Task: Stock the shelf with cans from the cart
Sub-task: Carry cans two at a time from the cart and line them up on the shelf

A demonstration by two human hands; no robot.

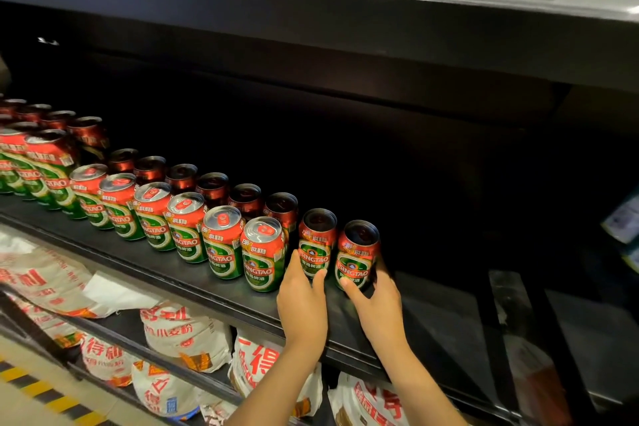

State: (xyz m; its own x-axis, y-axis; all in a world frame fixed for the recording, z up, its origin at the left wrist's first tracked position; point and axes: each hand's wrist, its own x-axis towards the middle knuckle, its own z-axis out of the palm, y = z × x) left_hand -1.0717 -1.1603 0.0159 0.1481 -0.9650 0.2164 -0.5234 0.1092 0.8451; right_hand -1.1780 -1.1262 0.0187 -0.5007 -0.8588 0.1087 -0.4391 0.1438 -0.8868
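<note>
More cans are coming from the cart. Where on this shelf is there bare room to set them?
The shelf is bare to the right of the rightmost can, held by the right hand, and in the dark depth behind it. Left of the can in the left hand, two packed rows run along the front, with taller cans far left.

The red-and-green cans [262, 254] on the shelf [207, 282] read "TSINGTAO". White sacks [183, 334] on the shelf below carry red Chinese characters, including "小麦粉".

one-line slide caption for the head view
Left hand and right hand each grip a can at the row's right end on the shelf.
</note>
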